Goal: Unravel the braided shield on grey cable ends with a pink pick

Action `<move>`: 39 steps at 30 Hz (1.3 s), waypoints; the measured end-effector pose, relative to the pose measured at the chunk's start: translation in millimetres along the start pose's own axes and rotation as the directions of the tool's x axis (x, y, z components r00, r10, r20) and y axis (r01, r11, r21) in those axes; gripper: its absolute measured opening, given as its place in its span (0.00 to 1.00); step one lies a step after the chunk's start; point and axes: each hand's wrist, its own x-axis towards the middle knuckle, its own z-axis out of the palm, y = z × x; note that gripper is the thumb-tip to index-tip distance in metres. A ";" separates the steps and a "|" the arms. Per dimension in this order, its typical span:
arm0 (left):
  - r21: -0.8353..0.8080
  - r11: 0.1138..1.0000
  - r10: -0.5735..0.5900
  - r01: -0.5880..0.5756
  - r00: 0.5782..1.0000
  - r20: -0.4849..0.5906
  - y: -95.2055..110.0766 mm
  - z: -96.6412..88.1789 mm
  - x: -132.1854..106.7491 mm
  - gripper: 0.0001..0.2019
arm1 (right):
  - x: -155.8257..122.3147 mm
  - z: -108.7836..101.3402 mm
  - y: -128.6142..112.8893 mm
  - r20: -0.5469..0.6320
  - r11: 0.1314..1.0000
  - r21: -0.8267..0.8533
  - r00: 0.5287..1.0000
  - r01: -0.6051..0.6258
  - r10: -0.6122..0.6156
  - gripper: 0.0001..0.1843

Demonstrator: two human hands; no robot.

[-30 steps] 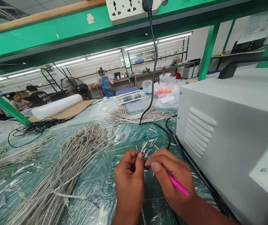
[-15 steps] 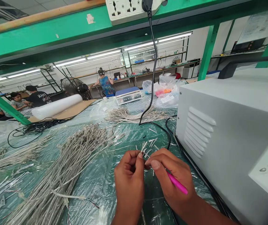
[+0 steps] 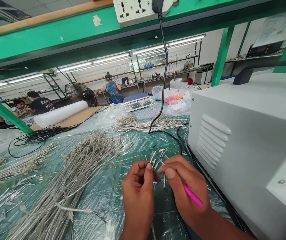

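My left hand [image 3: 138,190] pinches the frayed, silvery end of a thin cable [image 3: 153,156] between thumb and forefinger. Below that hand, a short stretch of grey cable shows near the bottom edge. Just to the right, my right hand [image 3: 188,186] is closed around a slim tool with a bright pink handle [image 3: 193,196]; the fingers cover most of it, so its exact kind is unclear. A small gap separates the right fingertips from the cable end. White scraps [image 3: 163,152] lie on the plastic-covered table beyond both hands.
A large bundle of grey cables [image 3: 83,163] lies to the left, another bundle [image 3: 143,122] farther back. The big white machine [image 3: 233,133] stands close on the right. A black power cord [image 3: 166,66] hangs from the socket strip [image 3: 133,13]. Behind are a scale [image 3: 137,101] and several people.
My right hand has shifted slightly right with the pink-handled tool, away from the cable end. My left hand stays nearly still, and the frayed strands look closer together.
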 end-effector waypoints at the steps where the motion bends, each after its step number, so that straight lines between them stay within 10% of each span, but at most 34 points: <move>1: -0.006 1.000 0.000 0.000 1.000 -0.001 -1.0 -0.6 0.5 0.10 | -0.8 0.0 -0.7 0.040 1.000 0.025 0.999 0.019 -0.020 0.11; 16: -0.051 0.999 -0.012 0.014 0.999 0.029 3.2 1.5 0.1 0.09 | -0.6 2.4 0.0 0.079 0.998 0.057 0.997 -0.025 0.021 0.12; 29: 0.028 0.999 -0.032 0.032 0.999 -0.007 7.2 3.8 -2.9 0.10 | 4.1 -0.1 5.0 -0.182 0.986 -0.089 0.975 -0.144 0.126 0.11; 39: -0.007 1.000 0.002 -0.001 1.000 0.023 -1.6 -1.1 -0.4 0.11 | -2.9 -0.6 -2.9 0.104 0.997 0.072 0.994 0.024 -0.032 0.11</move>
